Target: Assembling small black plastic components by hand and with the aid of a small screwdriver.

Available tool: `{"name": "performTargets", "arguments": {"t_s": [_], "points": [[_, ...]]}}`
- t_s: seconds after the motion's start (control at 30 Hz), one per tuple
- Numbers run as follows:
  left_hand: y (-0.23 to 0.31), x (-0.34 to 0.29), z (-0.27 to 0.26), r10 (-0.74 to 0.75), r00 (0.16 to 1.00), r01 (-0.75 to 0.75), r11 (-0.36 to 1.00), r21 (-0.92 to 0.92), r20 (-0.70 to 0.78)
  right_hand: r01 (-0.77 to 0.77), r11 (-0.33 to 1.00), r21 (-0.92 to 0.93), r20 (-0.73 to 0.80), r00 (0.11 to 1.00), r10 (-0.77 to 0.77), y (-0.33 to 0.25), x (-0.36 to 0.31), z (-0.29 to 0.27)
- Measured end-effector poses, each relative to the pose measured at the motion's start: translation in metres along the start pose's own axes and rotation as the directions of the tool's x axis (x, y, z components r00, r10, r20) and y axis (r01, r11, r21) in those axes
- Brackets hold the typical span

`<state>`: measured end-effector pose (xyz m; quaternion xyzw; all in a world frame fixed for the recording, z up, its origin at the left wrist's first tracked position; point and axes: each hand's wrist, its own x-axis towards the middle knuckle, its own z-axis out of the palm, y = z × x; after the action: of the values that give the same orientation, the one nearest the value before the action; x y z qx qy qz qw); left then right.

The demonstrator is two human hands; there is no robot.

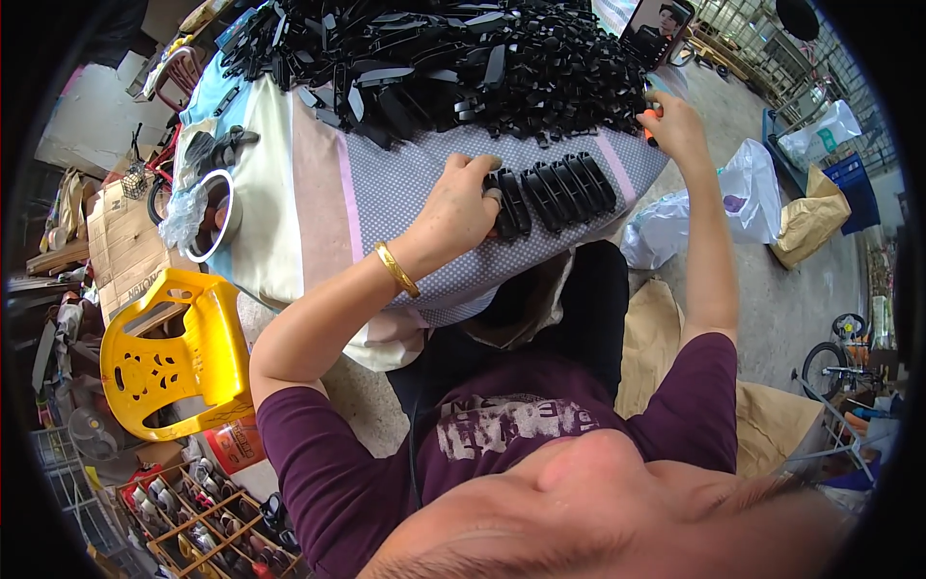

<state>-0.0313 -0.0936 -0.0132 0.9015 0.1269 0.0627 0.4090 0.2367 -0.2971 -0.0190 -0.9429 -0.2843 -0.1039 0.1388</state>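
Observation:
A row of black plastic parts [567,191] stands side by side near the front edge of the cloth-covered table. My left hand [461,207], with a gold bracelet at its wrist, has its fingers closed on the black plastic part [511,205] at the row's left end. A bit of orange shows under those fingers; its kind is hidden. Farther right, by the table's edge, my right hand [672,127] grips a small orange-handled tool [651,118] whose working end I cannot make out. Just beyond both hands spreads a large heap of loose black plastic pieces [405,72].
A phone [658,31] stands at the table's far right. On the left of the table sits a white-rimmed bowl [229,217] with a clear plastic bag [183,220]. A yellow plastic chair [207,357] is at the left; white bags [748,193] and a brown paper sack [812,217] lie right.

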Motion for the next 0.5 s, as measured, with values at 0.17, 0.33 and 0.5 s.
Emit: {"name": "performTargets", "arguments": {"t_s": [0.17,0.33,0.5], "points": [[0.010,0.001,0.002,0.006,0.998,-0.002,0.997,-0.075,0.058,-0.049,0.996,0.071,0.042,0.998,0.047,0.015,0.011,0.002],[0.015,0.000,-0.009,0.019,0.990,-0.007,0.997,-0.081,0.141,-0.298,0.633,0.714,0.268,0.952,0.145,0.030,-0.006,-0.022],[0.019,0.023,-0.030,0.221,0.970,-0.188,0.947,0.259,-0.102,-0.193,0.159,0.968,0.204,0.977,-0.058,0.000,-0.030,-0.033]]}}
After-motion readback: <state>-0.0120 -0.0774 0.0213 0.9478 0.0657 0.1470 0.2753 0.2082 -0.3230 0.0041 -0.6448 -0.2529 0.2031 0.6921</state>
